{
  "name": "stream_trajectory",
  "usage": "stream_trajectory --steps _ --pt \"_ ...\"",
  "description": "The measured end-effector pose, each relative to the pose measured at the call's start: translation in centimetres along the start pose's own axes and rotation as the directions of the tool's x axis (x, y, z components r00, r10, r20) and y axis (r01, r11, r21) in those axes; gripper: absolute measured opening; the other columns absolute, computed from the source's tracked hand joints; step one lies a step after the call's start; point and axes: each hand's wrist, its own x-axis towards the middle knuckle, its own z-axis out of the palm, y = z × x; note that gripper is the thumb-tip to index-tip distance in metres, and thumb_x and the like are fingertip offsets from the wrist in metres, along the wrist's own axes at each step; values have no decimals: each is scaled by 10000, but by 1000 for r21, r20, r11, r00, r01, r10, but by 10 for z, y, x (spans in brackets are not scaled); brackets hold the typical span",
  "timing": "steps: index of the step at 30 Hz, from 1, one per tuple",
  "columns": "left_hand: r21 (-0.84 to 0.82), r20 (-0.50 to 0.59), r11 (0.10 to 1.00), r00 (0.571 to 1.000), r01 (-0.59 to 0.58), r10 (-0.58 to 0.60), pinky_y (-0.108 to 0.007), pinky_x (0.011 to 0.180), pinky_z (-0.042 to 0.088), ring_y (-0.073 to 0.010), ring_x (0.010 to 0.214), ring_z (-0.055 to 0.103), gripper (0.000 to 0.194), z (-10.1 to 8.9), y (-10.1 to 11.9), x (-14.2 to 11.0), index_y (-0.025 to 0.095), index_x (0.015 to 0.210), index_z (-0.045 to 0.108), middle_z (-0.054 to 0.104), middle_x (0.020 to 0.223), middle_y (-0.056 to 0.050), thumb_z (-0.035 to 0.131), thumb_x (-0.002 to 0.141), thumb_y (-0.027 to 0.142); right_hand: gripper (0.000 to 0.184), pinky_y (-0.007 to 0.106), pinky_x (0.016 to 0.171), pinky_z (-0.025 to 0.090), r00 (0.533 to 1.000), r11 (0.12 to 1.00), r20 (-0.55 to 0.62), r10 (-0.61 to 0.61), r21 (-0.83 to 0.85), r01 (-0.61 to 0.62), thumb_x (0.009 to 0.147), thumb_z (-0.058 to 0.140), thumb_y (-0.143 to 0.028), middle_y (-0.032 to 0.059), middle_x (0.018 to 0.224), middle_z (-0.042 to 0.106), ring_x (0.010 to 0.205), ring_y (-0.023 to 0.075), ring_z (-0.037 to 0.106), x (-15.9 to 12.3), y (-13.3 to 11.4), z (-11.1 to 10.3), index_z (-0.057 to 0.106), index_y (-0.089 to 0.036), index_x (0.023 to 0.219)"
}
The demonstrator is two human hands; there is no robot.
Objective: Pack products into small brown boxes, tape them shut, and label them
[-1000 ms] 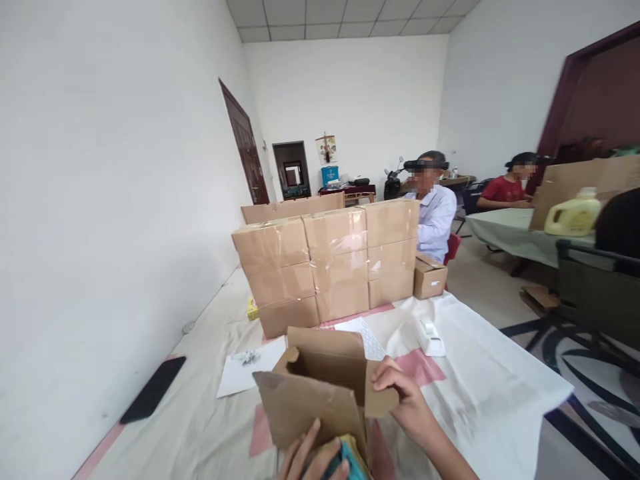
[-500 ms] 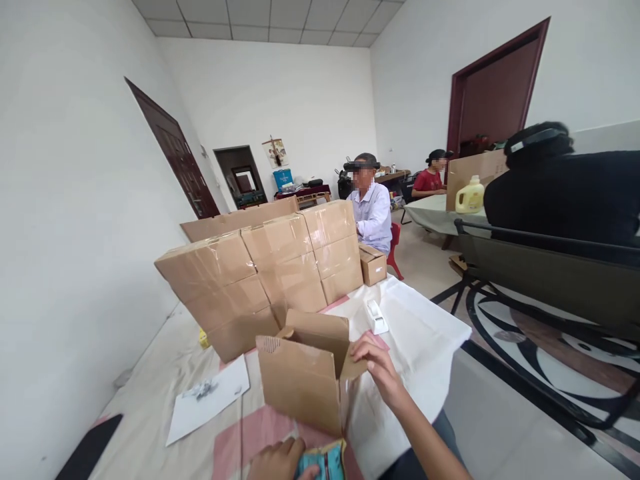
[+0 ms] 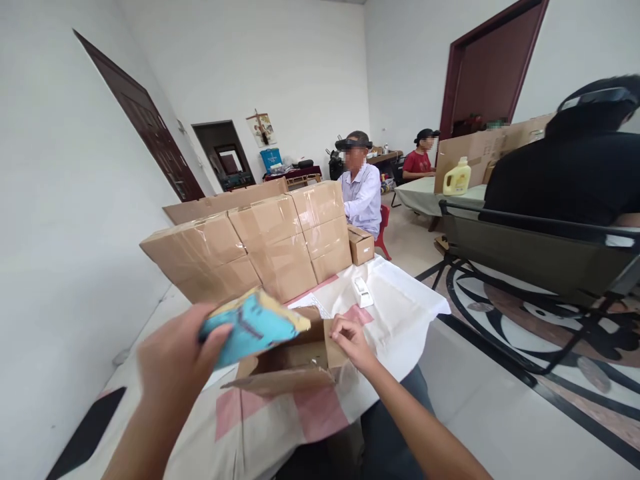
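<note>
An open cardboard box (image 3: 285, 383) sits in front of me on the cloth-covered table, tipped so that its inside shows. In my left hand (image 3: 173, 353) is a blue packet with a yellow edge (image 3: 257, 327), its fingers closed round the left end. The packet hangs over the box opening, at a slant and slightly blurred, and covers part of it. My right hand (image 3: 353, 340) is at the right side of the box, with its fingers pinched on the raised flap there.
Taped cardboard boxes (image 3: 270, 243) stand in a row behind the open box, with a small carton (image 3: 361, 247) at their right end. A white tape dispenser (image 3: 363, 292) lies nearby on the tablecloth (image 3: 400, 287). A person in a light shirt (image 3: 363, 193) sits beyond; others sit at right.
My left hand has lifted the blue packet from the table's front edge to above the box. The box has tipped towards me, and my right hand stays at its right flap.
</note>
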Motion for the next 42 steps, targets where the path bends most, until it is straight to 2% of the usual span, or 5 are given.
stream_trajectory --steps 3,12,19,27,42 --pt "134 280 989 960 -65 25 -304 681 354 -239 812 619 470 42 40 34 218 944 631 685 840 -67 390 943 621 478 308 644 357 1000 1000 4 -15 10 15 854 674 -567 -5 651 488 638 160 456 -4 4 10 482 -209 601" --pt "-237 883 971 421 19 207 -263 783 514 -205 924 705 275 134 46 -27 258 988 717 769 1023 -2 633 845 477 459 281 600 360 998 996 -25 -63 66 65 916 655 -495 -2 632 523 601 142 472 -12 21 12 444 -211 622" --pt "-141 584 985 796 -98 163 -462 1081 481 -293 1215 626 422 135 -54 -32 340 1167 731 722 1247 -43 515 929 612 508 419 947 513 1000 965 -15 -9 262 13 959 603 -534 114 1473 533 1174 273 649 -19 15 -13 478 -366 1422" --pt "-144 701 948 646 -285 301 -469 1091 475 -275 1306 559 328 151 -86 -67 501 1173 716 645 1397 40 457 980 561 564 533 1209 248 787 984 602 -134 -16 180 1007 400 -651 108 1314 705 1467 308 406 30 2 -10 730 -263 1250" --pt "-304 727 951 657 48 199 -466 1015 434 -270 1134 543 432 131 -35 -56 249 880 668 590 1361 -60 392 992 562 774 475 1011 427 909 984 384 -165 -5 180 996 160 -729 92 757 688 1076 291 594 41 59 14 693 -254 698"
